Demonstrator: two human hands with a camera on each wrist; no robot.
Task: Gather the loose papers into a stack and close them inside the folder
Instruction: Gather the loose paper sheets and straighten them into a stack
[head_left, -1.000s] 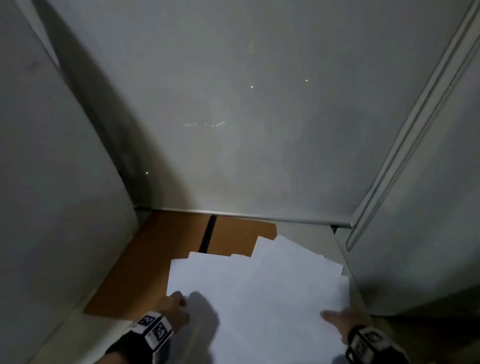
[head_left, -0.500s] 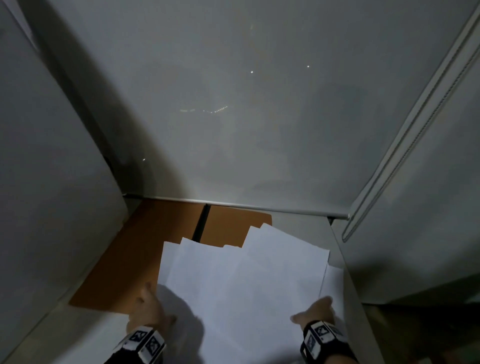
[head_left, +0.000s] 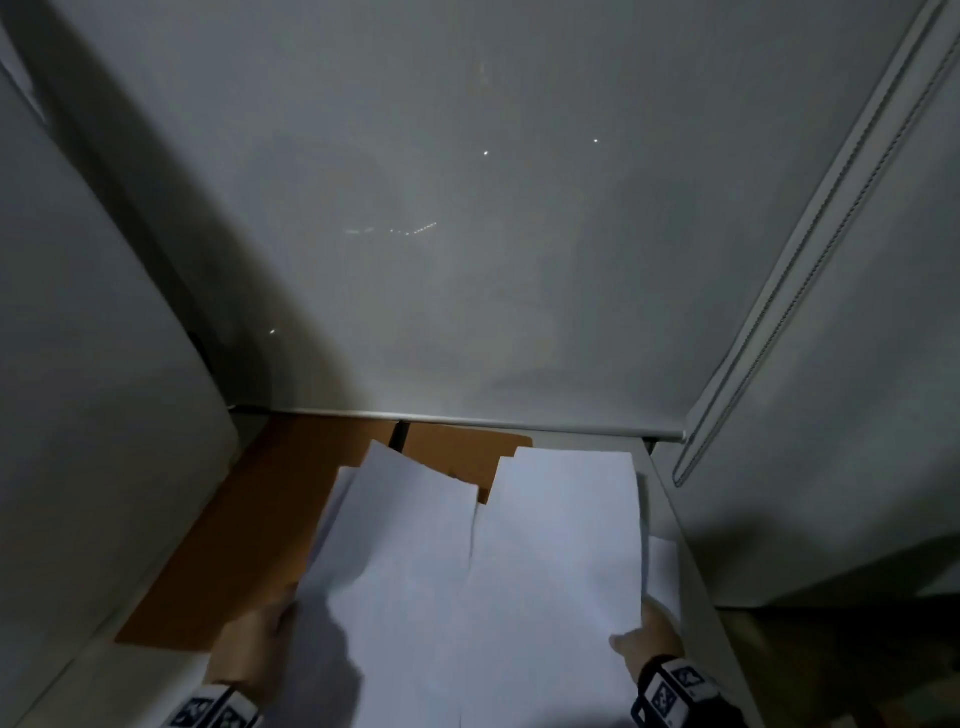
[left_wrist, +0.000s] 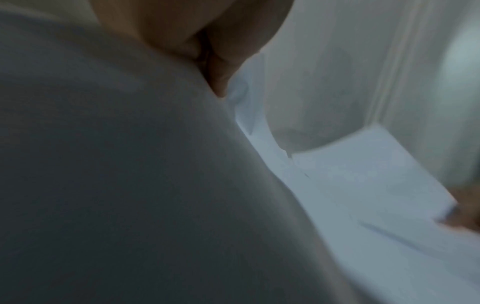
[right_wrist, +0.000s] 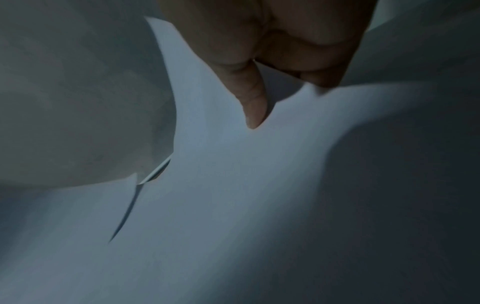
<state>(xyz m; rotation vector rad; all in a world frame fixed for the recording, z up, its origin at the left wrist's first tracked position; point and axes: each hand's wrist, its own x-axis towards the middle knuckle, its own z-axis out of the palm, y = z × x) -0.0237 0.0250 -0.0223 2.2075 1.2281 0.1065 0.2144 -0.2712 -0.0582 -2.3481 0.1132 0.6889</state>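
Head view: papers (head_left: 483, 587) lengthwise away from both hands, over folder (head_left: 249, 519).

Bare hands, a black wrist band (head_left: 670, 696) with white square-patterned marker tags on each wrist.

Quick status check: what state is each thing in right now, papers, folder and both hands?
Loose white paper sheets: fanned, uneven, not yet squared, partly lifted.
Brown card folder: open flat beneath the sheets.
Left hand: grips the sheets' left edge.
Right hand: pinches the sheets' right edge.
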